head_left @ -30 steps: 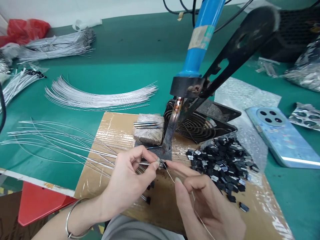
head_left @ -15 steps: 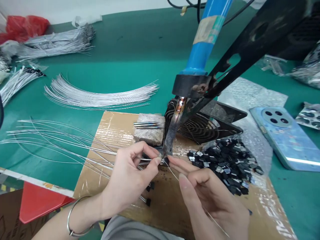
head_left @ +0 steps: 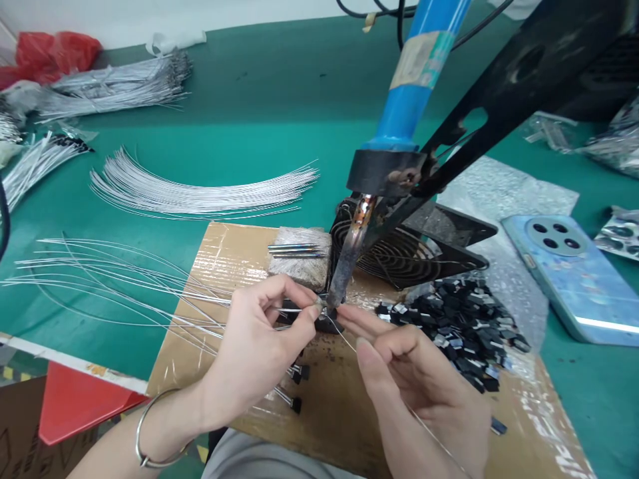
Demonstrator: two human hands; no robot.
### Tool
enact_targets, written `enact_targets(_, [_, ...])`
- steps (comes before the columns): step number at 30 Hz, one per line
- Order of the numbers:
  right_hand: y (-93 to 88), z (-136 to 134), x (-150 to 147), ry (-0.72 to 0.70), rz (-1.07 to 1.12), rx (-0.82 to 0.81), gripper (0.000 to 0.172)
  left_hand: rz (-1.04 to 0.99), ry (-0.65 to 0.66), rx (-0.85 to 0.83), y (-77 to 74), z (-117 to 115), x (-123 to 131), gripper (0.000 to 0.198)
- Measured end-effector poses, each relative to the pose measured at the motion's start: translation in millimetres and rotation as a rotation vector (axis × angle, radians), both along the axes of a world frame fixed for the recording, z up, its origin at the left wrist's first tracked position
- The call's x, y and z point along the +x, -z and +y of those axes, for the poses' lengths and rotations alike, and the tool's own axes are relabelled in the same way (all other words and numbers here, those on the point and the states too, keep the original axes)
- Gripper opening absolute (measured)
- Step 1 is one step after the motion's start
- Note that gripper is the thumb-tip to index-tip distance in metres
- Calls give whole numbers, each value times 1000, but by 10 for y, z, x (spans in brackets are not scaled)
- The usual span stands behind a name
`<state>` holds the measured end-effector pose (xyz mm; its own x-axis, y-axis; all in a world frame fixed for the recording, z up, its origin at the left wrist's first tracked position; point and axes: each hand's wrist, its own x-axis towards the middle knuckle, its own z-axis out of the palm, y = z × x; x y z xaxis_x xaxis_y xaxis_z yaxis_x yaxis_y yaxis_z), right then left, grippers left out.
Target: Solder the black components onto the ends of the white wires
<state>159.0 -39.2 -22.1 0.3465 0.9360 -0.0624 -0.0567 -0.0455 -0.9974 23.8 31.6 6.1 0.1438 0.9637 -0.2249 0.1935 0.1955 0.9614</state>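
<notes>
My left hand (head_left: 264, 349) pinches a thin white wire (head_left: 290, 310) between thumb and forefinger, its end just below the tip of a fixed soldering iron (head_left: 344, 266). Thumb and fingers of my right hand (head_left: 429, 392) close on a strand of solder wire (head_left: 346, 335), which runs up to the same spot and trails down past the palm. At the tip, a small dark piece is mostly hidden by my fingertips. Below my left hand, finished-looking wires end in black connectors (head_left: 295, 403) on the cardboard (head_left: 329, 426).
A loose pile of black connectors (head_left: 464, 326) lies right of my right hand. Behind the iron stands a black fan (head_left: 404, 259), held near a black bracket arm (head_left: 479, 126). White wires (head_left: 200, 196) lie on the green mat. A blue phone (head_left: 574, 273) rests at right.
Both hands have shifted very slightly at the iron's tip, still pinching the wire and the solder. A loose black connector beside my right hand shows more fully now.
</notes>
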Motion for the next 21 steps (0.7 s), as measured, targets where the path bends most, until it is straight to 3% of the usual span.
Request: enact_targets(21, [-87,23,-72,82,6,13,24,9,-3,51,-43,-3,0,14])
